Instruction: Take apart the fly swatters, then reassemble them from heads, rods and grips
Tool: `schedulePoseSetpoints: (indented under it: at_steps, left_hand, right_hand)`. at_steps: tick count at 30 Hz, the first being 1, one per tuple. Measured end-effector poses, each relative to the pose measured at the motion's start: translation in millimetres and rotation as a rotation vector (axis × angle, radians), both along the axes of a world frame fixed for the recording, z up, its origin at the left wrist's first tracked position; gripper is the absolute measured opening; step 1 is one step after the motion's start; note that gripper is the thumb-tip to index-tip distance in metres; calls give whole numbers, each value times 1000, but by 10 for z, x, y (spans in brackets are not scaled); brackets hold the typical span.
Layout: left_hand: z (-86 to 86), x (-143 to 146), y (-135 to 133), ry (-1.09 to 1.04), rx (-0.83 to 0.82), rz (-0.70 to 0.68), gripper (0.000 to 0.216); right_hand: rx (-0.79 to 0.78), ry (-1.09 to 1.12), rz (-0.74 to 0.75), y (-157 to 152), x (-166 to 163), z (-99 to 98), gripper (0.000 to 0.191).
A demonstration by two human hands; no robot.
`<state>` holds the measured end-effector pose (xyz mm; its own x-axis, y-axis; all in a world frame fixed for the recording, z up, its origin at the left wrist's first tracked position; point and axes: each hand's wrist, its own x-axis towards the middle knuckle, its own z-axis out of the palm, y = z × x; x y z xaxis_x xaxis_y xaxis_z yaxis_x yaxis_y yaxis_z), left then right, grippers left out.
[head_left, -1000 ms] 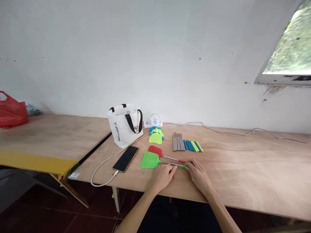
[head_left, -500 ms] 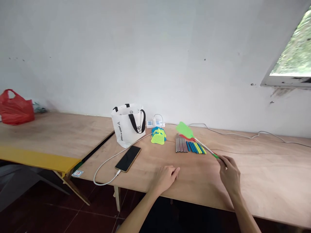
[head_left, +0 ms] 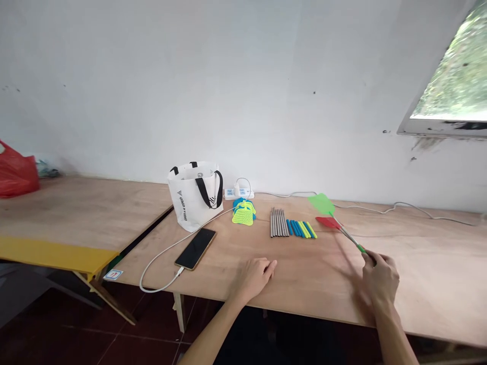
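Head camera view: the right hand (head_left: 380, 279) is clenched around the handle ends of two complete fly swatters. They are the green swatter (head_left: 321, 204) and, just below it, the red swatter (head_left: 326, 222). Both shafts run up and away from the fist toward the wall. Their heads sit to the right of the laid-out parts, and I cannot tell whether either head touches the wood.

The left hand (head_left: 254, 276) lies palm down on the table (head_left: 418, 263) near its front edge, fingers loose and grasping nothing.

Beyond the left hand, the remaining pieces lie apart from one another:
- A row of metal rods (head_left: 278, 223).
- Just beside them, a row of blue and yellow-green grips (head_left: 302, 229).
- Further left, a small stack of mesh heads (head_left: 243, 213) in yellow and blue.

So two swatters appear finished and in hand, while these heads, rods and grips are still unjoined.

Left of the stack, a phone (head_left: 196, 248) lies face up on a white cable (head_left: 160, 258). Behind it stands a white tote bag (head_left: 196, 195), beside a power strip (head_left: 239, 192) at the wall. A second table (head_left: 76, 213) adjoins on the left and carries a red plastic bag (head_left: 15, 172) at its far end. A window (head_left: 452, 76) shows at the upper right.
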<state>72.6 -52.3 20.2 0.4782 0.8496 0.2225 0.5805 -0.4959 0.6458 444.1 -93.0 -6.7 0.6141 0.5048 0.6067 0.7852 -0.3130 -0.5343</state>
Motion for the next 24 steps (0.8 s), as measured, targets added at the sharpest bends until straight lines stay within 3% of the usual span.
schedulePoseSetpoints:
  at_steps: [4, 7, 16, 24]
  left_hand:
    - [-2, 3, -5, 5, 7, 2, 59]
    - [10, 3, -9, 8, -6, 0, 59]
    - [39, -2, -22, 3, -25, 1, 56]
    - [27, 5, -19, -12, -17, -6, 57]
  right_hand:
    - [-402, 24, -44, -48, 52, -91, 42]
    - [-512, -27, -62, -43, 41, -108, 43]
    - [-510, -114, -81, -63, 4, -93, 45]
    - [-516, -40, -170, -135, 201, -123, 47]
